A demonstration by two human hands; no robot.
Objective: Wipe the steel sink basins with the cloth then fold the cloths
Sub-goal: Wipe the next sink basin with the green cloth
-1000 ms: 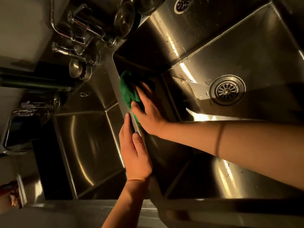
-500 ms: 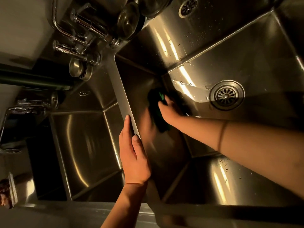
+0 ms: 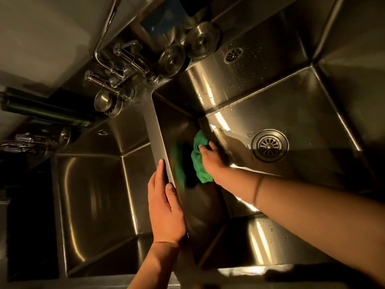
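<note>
At the far left lies the left basin [image 3: 93, 205] of the steel sink, its floor and walls in dim light. Above it, on the back ledge, stands a chrome mixer tap [image 3: 116, 65], with a small round strainer cup [image 3: 104, 101] just below it.

The flat divider [image 3: 155, 130] between the two basins runs from the ledge toward the person. The left hand [image 3: 166, 205] rests on the near part of this divider. Its fingers are straight and close together, lying along the left side of the strip, and the thumb lies flat along the strip's right edge. It holds nothing.

Just right of the divider, inside the right basin [image 3: 312, 113], the green cloth [image 3: 200, 165] is bunched against the basin's left wall, low down near the floor. A blurred green reflection of it shows on the steel beside it. The right hand [image 3: 210, 161] reaches in from the right and presses the cloth to the wall. Its fingertips are curled into the top of the bunch and grip it, while the rest of the cloth hangs out below the palm. A thin band [image 3: 257, 190] circles the right wrist.

Further right, the round drain strainer [image 3: 269, 145] sits in the basin floor, well apart from the cloth, with a wet streak between them. On the ledge behind are two round steel plugs [image 3: 202, 40], and a small overflow grille [image 3: 233, 55] sits in the back wall, where water drops cling.
</note>
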